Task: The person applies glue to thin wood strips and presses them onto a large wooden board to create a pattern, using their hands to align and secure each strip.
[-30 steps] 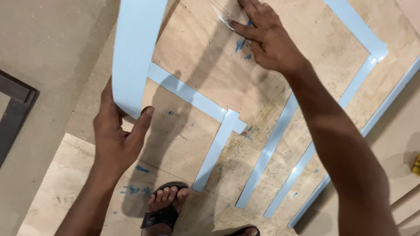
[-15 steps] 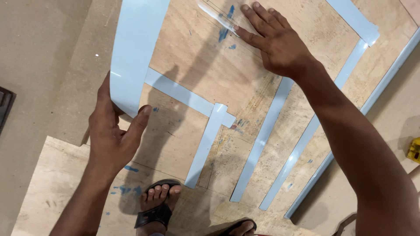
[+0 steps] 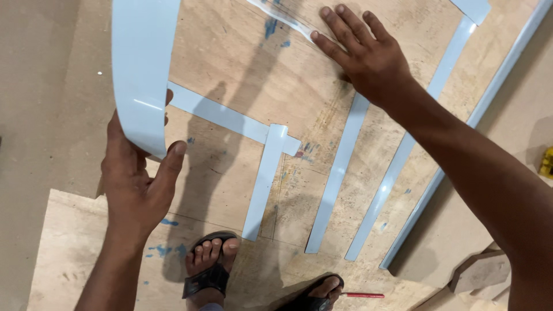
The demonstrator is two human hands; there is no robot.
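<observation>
a big plywood sheet (image 3: 242, 63) fills most of the view, lying flat on the floor. a wide pale blue laminate strip (image 3: 141, 63) curves up off it at the left, its lower end pinched between the thumb and fingers of the left hand (image 3: 135, 181), forearm rising from the bottom edge. the right hand (image 3: 363, 52) reaches across from the right, arm stretched, palm down, fingers spread flat on the plywood, gripping nothing. narrow blue strips (image 3: 337, 173) lie flat on the board between the arms. two sandalled feet (image 3: 213, 268) stand below, a red pencil (image 3: 364, 295) beside them.
</observation>
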